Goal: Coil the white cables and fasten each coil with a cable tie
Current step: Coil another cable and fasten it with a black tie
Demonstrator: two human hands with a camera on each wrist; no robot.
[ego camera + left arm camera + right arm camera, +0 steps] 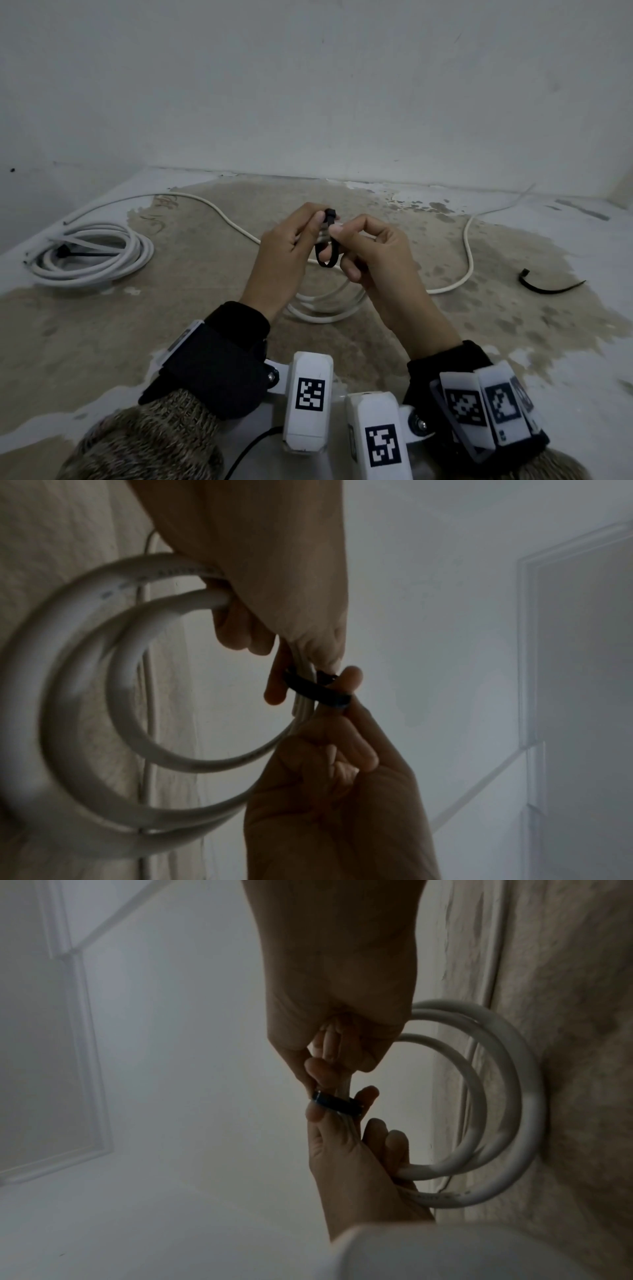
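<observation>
A small coil of white cable (325,305) hangs between my hands above the floor. My left hand (317,222) grips the top of the coil (103,696), its thumb and forefinger at the head of a black cable tie (328,246). The tie (315,688) is looped round the bunched strands. My right hand (342,233) pinches the tie (337,1103) from the other side, with a finger inside the loop. The rest of the same cable (468,253) trails loose over the floor to both sides.
A second white coil (92,257), bound with a black tie, lies on the floor at the left. A spare black cable tie (548,286) lies at the right. The white wall (308,85) stands close behind, and the bare patchy floor (205,308) lies below.
</observation>
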